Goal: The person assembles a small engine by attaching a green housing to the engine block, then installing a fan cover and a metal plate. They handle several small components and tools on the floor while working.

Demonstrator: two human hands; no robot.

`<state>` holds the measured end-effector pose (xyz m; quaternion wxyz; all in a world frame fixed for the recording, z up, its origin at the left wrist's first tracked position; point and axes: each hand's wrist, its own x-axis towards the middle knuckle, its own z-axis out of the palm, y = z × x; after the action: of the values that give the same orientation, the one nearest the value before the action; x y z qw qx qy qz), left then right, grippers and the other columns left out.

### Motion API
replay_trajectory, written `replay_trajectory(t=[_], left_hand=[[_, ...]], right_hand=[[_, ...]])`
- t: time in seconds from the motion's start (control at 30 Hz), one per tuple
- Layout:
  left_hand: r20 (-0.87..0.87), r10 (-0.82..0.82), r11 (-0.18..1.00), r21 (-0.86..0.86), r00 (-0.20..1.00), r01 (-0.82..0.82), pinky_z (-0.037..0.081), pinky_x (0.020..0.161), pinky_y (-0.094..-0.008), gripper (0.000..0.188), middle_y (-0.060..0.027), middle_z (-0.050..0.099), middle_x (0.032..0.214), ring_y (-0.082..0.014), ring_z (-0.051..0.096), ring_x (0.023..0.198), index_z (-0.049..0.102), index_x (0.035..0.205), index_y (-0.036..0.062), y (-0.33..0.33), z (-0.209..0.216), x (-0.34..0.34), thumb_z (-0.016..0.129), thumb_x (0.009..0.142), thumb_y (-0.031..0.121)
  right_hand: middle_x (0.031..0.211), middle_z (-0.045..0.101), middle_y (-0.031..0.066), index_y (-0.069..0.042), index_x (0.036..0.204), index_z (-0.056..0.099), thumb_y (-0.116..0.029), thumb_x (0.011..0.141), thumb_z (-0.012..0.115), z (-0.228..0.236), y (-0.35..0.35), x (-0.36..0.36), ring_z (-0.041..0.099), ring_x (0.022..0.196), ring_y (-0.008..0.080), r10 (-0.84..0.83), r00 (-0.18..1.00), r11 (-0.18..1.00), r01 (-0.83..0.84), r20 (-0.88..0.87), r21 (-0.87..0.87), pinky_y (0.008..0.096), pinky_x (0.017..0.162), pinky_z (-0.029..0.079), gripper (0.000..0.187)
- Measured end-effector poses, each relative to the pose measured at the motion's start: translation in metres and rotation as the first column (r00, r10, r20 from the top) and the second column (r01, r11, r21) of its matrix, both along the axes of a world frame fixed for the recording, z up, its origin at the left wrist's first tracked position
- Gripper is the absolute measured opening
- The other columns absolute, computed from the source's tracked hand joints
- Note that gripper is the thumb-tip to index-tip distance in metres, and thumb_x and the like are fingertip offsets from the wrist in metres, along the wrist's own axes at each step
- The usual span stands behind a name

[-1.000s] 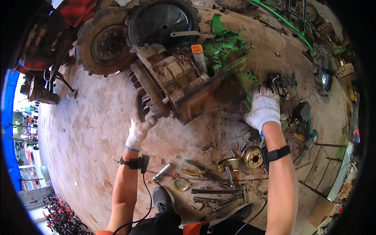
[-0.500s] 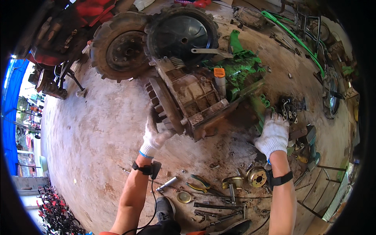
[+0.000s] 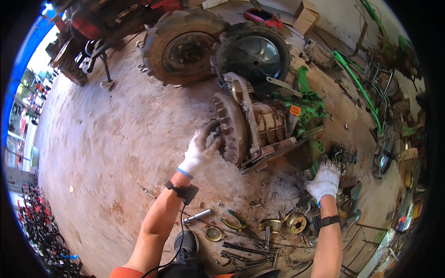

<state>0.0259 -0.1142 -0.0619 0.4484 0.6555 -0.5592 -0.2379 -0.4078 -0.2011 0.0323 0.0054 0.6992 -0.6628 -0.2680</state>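
A dirty engine (image 3: 270, 125) sits on the floor (image 3: 116, 153), just in front of two big wheels. One big wheel (image 3: 187, 53) is brown with mud, and the other big wheel (image 3: 259, 55) has a shiny black middle. On the engine's left side is a round part with teeth (image 3: 234, 127). On its right side is a green metal body (image 3: 311, 109), with an orange cap (image 3: 295, 110) near it.

The left hand (image 3: 200, 150) wears a white glove with dark, dirty fingers. Its thumb and fingers are apart and curved, right by the edge of the round part with teeth. I can't tell if they grip it.

The right hand (image 3: 324, 181) wears a white glove too. It is down low by a green metal piece (image 3: 316, 153) at the engine's right end. Its fingers point away from the person, and I can't tell if they hold anything. Small metal bits (image 3: 340, 156) lie just past it.

Near the person's shoe (image 3: 186, 244) lie a silver tool (image 3: 198, 216), pliers (image 3: 235, 222), a round ring (image 3: 213, 234) and black bars (image 3: 248, 249). A gold wheel (image 3: 295, 223) lies nearer the right arm.
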Motion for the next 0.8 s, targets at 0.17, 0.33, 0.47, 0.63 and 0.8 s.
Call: replay_trajectory(t=[0.17, 0.33, 0.47, 0.63, 0.8], left_hand=[[0.058, 0.076, 0.996, -0.041, 0.995, -0.073, 0.059, 0.101, -0.0463, 0.056, -0.0241, 0.076, 0.130, -0.0340, 0.075, 0.113, 0.059, 0.160, 0.0038, 0.001, -0.010, -0.016, 0.074, 0.108, 0.017], [-0.092, 0.072, 0.997, 0.035, 0.993, -0.069, 0.057, 0.109, -0.0535, 0.052, -0.0291, 0.072, 0.135, -0.0464, 0.071, 0.126, 0.063, 0.154, 0.0047, -0.001, 0.000, -0.015, 0.072, 0.109, 0.029], [0.090, 0.102, 0.991, 0.073, 0.991, -0.108, 0.058, 0.102, -0.0567, 0.044, -0.0313, 0.074, 0.128, -0.0506, 0.072, 0.120, 0.068, 0.142, 0.0024, -0.004, 0.016, -0.015, 0.069, 0.110, 0.032], [0.236, -0.045, 0.990, 0.144, 0.971, 0.011, 0.058, 0.095, -0.0619, 0.039, -0.0318, 0.076, 0.115, -0.0549, 0.072, 0.111, 0.068, 0.129, 0.0028, -0.012, 0.034, 0.000, 0.062, 0.111, 0.036], [0.159, -0.035, 0.971, 0.240, 0.987, -0.004, 0.057, 0.091, -0.0630, 0.041, -0.0332, 0.077, 0.106, -0.0561, 0.073, 0.106, 0.067, 0.122, -0.0002, -0.015, 0.031, -0.002, 0.060, 0.112, 0.038]], right_hand=[[0.175, 0.049, 0.0191, -0.001, 0.168, 0.049, -0.053, 0.084, 0.091, 0.005, -0.002, 0.005, 0.048, 0.161, 0.0337, -0.053, 0.997, 0.997, 0.056, -0.047, 0.047, 0.0479, 0.131, 0.039, 0.107], [0.176, 0.050, 0.0194, -0.001, 0.168, 0.049, -0.054, 0.085, 0.091, 0.004, -0.001, 0.007, 0.048, 0.162, 0.0345, -0.025, 0.998, 1.000, 0.025, -0.054, -0.001, 0.0471, 0.134, 0.038, 0.106], [0.176, 0.049, 0.0201, -0.001, 0.172, 0.044, -0.053, 0.083, 0.092, 0.001, -0.002, 0.006, 0.048, 0.162, 0.0356, -0.042, 0.996, 0.999, 0.043, -0.074, 0.017, 0.0463, 0.135, 0.037, 0.113], [0.178, 0.047, 0.0223, -0.003, 0.176, 0.037, -0.052, 0.080, 0.094, -0.002, -0.003, 0.002, 0.047, 0.163, 0.0371, -0.037, 0.999, 0.999, 0.037, -0.018, -0.010, 0.0469, 0.135, 0.038, 0.122], [0.178, 0.046, 0.0225, -0.004, 0.178, 0.034, -0.050, 0.080, 0.095, -0.004, -0.003, -0.001, 0.047, 0.163, 0.0373, -0.031, 0.999, 0.999, 0.031, -0.021, -0.024, 0.0465, 0.136, 0.037, 0.124]])
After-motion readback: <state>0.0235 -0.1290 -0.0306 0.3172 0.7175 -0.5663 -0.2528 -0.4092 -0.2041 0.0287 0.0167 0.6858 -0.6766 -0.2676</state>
